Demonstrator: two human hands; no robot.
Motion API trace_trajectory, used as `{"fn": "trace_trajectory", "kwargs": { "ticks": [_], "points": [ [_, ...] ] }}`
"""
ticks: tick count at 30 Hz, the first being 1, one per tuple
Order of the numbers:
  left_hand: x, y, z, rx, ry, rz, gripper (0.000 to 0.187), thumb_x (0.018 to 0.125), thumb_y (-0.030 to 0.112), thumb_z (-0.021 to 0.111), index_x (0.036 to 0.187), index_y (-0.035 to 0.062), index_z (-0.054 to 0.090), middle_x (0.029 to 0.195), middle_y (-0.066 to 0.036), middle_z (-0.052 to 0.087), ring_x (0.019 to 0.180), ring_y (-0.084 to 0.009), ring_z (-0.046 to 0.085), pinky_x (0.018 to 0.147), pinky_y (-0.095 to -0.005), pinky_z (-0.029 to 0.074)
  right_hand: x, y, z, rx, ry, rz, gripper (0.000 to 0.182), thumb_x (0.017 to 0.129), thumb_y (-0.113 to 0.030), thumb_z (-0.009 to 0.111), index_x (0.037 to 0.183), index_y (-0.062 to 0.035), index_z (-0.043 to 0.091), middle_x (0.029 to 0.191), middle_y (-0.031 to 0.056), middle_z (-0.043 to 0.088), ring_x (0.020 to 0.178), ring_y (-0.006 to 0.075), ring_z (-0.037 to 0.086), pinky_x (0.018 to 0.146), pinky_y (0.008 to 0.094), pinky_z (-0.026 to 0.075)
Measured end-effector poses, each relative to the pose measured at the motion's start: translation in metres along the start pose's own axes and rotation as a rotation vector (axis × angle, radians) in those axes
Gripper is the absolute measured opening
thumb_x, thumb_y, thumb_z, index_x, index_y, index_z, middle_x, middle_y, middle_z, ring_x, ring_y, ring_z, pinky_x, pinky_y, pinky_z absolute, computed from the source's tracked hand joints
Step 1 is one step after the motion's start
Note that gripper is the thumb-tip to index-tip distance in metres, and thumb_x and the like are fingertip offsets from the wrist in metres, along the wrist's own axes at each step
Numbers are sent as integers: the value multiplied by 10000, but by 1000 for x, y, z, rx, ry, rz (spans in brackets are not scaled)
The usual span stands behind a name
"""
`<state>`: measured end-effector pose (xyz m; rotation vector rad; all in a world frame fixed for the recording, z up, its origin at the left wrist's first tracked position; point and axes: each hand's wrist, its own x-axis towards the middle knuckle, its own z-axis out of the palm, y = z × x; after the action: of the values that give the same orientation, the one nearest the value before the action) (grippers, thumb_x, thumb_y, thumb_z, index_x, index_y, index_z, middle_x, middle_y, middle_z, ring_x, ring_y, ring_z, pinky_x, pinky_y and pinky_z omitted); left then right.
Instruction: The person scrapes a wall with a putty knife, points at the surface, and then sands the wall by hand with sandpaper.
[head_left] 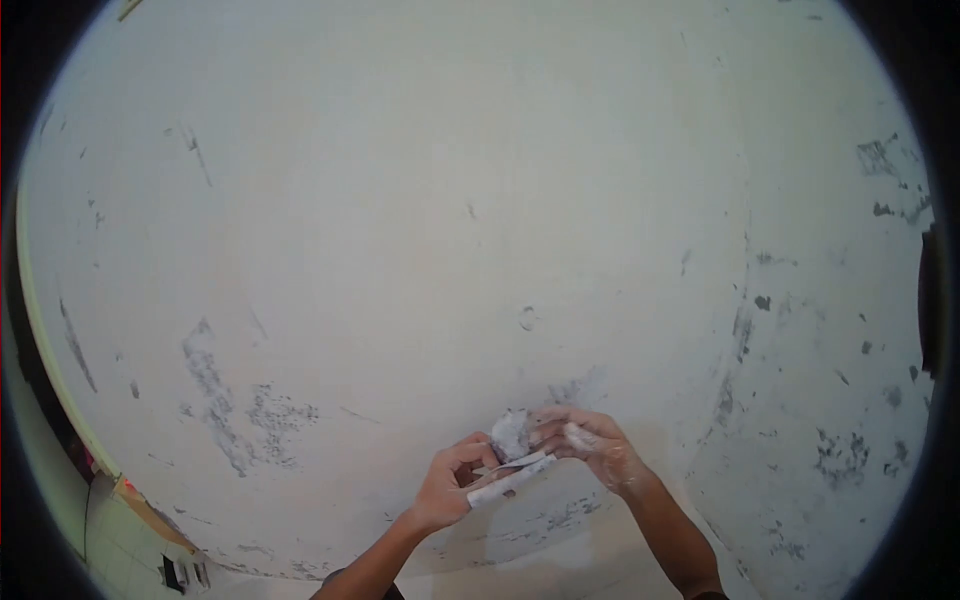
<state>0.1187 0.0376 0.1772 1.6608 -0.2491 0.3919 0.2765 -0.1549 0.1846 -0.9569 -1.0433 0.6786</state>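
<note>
In front of the wall, low in the head view, my left hand (447, 488) is closed on the left end of a folded sheet of sandpaper (512, 480), whitish with dust. My right hand (597, 450) has its bent fingers at the sheet's right end, its thumb and fingertips coated in white powder. Between the two hands a rounded, grey-white dusty piece (511, 434) stands up behind the fold; its lower part is hidden by the sheet.
A pale wall (450, 200) with scuffed grey patches fills most of the view and meets another patched wall (840, 380) at the right. A light edge strip (50, 370) bounds it at the left, with a tiled floor (120, 540) beyond. A dark object (930, 300) sits at far right.
</note>
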Motion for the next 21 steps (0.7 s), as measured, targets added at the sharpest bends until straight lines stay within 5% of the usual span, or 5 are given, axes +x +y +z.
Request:
{"fn": "trace_trajectory", "kwargs": {
  "ticks": [10,13,20,21],
  "points": [
    [-3,-6,5,-72,-99,-27,113,906,35,750,944,19,645,1096,-66,555,1046,-178,616,958,-347,536,6,16,5,-65,-83,106,325,1000,-185,657,1233,41,665,1125,58,706,1038,136,637,941,316,486],
    [-3,-8,9,-7,-71,-60,170,924,111,761,907,-10,642,1118,-94,595,1065,-175,616,946,-312,486,8,13,6,-10,33,93,238,1004,-150,641,1139,37,699,1033,47,714,969,124,646,892,294,498],
    [-2,-2,5,129,-3,-28,228,960,188,729,859,24,605,1195,-91,630,1073,-151,605,935,-306,481,13,-19,-7,-218,406,-316,145,1006,-96,620,1038,27,691,924,52,700,810,104,634,756,261,501],
    [-4,-3,5,233,21,-38,213,967,194,712,890,24,609,1110,-81,667,999,-144,627,875,-305,505,14,-21,-12,-249,485,-416,151,1011,-100,615,1053,27,685,922,51,699,808,100,630,748,256,496]
  ]
}}
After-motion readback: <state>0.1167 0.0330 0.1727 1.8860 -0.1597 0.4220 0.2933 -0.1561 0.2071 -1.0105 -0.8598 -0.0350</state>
